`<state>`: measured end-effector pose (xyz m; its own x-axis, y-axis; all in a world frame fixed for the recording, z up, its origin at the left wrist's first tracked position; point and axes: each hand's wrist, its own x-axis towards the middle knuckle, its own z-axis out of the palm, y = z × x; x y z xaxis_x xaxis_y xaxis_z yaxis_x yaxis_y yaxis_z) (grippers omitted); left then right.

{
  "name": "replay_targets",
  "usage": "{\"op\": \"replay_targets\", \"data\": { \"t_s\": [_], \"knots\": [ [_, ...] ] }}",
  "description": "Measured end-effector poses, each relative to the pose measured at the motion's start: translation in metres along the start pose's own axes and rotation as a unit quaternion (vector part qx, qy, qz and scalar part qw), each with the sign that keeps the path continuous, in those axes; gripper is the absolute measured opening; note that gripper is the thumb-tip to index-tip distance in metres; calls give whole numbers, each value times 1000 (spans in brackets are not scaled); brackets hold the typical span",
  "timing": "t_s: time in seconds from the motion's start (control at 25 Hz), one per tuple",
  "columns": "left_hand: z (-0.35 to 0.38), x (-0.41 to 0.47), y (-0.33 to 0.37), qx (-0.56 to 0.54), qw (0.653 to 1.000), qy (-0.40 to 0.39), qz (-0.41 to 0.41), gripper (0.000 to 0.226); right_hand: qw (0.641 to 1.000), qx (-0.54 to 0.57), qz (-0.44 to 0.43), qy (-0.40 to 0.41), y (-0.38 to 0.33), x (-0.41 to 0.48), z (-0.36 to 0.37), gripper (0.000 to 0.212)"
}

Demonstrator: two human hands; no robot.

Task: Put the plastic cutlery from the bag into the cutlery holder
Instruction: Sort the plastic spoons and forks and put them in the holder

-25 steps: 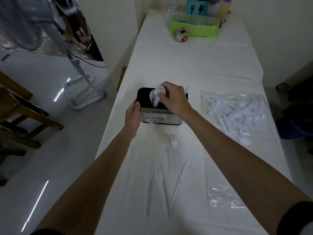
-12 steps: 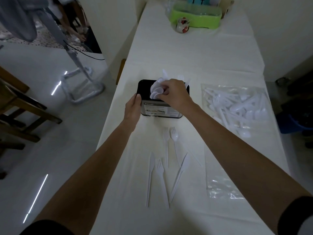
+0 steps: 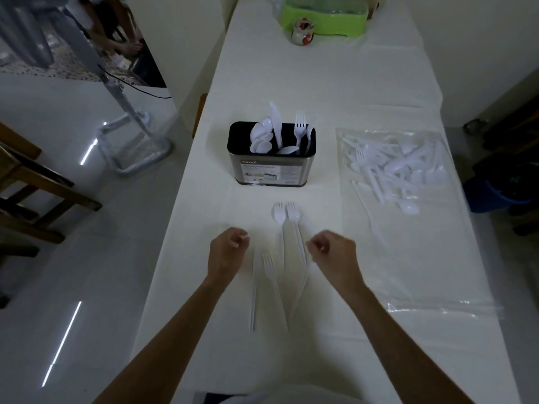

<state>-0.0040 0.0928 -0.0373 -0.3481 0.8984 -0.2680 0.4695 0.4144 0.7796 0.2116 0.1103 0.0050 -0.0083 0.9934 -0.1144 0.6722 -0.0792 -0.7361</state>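
Cutlery (image 3: 292, 214); left hand (image 3: 227, 252), right hand (image 3: 335, 255) empty

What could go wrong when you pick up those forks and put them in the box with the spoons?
1. The loose forks and the knife are white on a white cloth in dim light, so one could be missed.
2. The holder is crowded with spoons on its left side. Pushing more in there might knock some out.
3. The bag lies near the right edge, so a tug could spill cutlery over it.
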Motion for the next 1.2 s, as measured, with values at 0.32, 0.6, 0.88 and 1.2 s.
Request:
{"op": "replay_targets", "data": {
  "t_s": [0.32, 0.6, 0.88, 1.2],
  "knots": [
    [11, -22, 8, 173, 984, -53, -9, 27, 976, -135, 144, -90, 27, -41, 37, 29],
    [21, -24, 5, 165, 985, -40, -23, 31, 980, -148, 124, -37, 28, -41, 14, 20],
    [23, -27, 10, 166, 984, -55, -13, 36, 991, -131, 34, -19, 29, 22, 5, 26],
    [17, -30, 8, 170, 983, -61, -29, 30, 949, -303, 7, -84, 39, 18, 12, 33]
  ]
}}
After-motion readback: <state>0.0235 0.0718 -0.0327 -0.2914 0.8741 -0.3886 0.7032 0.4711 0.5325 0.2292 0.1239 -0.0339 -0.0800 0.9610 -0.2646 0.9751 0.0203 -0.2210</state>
